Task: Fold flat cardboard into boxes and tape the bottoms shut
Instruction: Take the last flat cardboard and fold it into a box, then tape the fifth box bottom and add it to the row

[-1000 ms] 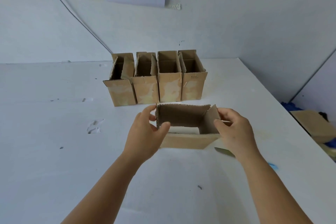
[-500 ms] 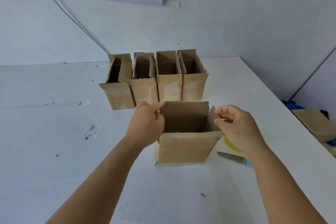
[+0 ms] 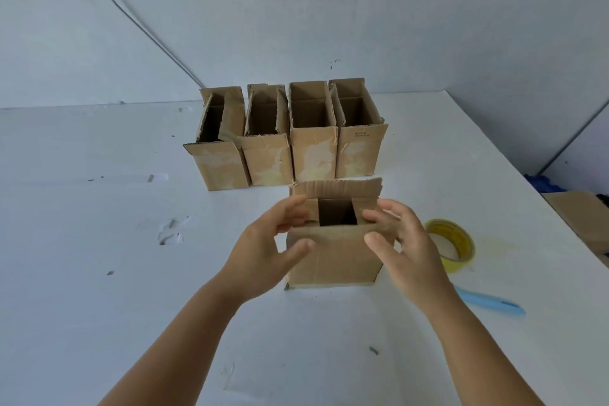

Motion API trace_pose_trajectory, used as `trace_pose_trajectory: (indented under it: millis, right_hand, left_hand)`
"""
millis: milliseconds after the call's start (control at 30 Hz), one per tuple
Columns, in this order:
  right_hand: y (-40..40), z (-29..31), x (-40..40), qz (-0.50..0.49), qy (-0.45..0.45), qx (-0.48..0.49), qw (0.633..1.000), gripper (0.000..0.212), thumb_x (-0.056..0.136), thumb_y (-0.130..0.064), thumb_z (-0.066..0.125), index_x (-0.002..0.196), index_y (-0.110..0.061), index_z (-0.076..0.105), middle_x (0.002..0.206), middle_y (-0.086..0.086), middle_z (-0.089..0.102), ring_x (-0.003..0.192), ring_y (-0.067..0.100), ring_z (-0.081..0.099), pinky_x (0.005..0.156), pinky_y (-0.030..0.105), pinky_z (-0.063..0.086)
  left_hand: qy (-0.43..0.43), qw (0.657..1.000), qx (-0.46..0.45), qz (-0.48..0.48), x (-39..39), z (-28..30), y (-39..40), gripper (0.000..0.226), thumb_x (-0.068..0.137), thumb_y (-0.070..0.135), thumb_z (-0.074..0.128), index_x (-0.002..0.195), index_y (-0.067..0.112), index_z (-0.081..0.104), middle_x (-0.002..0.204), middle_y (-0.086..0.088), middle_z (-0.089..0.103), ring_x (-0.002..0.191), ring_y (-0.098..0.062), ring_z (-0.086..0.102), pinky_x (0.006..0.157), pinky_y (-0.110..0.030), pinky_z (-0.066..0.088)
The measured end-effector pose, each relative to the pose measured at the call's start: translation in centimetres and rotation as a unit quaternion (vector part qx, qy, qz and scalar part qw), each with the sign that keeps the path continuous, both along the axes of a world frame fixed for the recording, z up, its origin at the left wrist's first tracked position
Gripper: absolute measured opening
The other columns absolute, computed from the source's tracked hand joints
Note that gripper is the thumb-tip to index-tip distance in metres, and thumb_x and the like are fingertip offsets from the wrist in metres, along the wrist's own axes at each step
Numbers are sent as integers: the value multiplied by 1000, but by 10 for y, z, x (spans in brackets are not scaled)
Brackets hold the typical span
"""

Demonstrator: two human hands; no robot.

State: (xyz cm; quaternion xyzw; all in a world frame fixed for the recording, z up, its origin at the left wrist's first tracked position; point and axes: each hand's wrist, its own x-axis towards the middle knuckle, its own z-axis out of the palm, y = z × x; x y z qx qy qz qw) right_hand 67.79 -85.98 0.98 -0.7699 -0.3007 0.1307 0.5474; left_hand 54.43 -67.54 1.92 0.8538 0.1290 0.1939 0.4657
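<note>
A brown cardboard box (image 3: pixel 336 260) stands upright on the white table (image 3: pixel 99 273), its far flap sticking up. My left hand (image 3: pixel 263 250) is at the box's left top corner, fingers pressing the left side flap inward, thumb against the front face. My right hand (image 3: pixel 408 250) mirrors it at the right top corner, fingers on the right side flap. A dark gap stays visible between the two side flaps. A yellow tape roll (image 3: pixel 461 241) lies just right of the box, partly behind my right hand.
Several folded boxes (image 3: pixel 283 155) stand in a row behind, open tops up. A light blue cutter (image 3: pixel 491 301) lies on the table under my right forearm. Flat cardboard (image 3: pixel 586 221) sits past the table's right edge. The wall is close behind the row.
The box was turned from lying tilted with its opening toward me to standing upright. Both hands shifted to its top corners and pushed the side flaps inward.
</note>
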Motion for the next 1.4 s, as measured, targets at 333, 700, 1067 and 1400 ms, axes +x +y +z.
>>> trace_pose_trajectory:
  millis: [333,700,1067,1400]
  right_hand:
    - [13,11,25,55,-117,-148,980,61,89,-24,60,143,-34,34,146,-12,35,138,10,27,112,33,28]
    - [15,3,8,45,-183,-173,967,42,101,-18,37,142,-20,40,152,-9,32,146,12,12,109,14,10]
    - [-13,-10,18,24,21,-77,996,54,101,-37,28,151,-23,13,155,-11,22,134,-6,20,109,16,17]
    - [-72,-49,91,-69,-53,-347,934,52,88,-8,46,138,-20,41,135,3,52,119,30,50,89,32,42]
  left_hand:
    - [81,993,87,15,22,1,13,51,83,28,67,130,40,49,120,17,45,115,-15,33,106,-37,31]
    - [200,880,424,-77,50,6,-40,66,100,46,27,152,17,-3,160,-3,-5,146,-21,-11,116,-36,-6]
    - [224,860,458,-23,71,-2,-65,64,101,46,17,150,15,-8,159,-5,-11,146,-19,-13,119,-37,-2]
    - [193,868,457,4,75,-6,-73,73,88,54,3,152,18,5,160,-2,2,147,-16,-2,116,-32,-2]
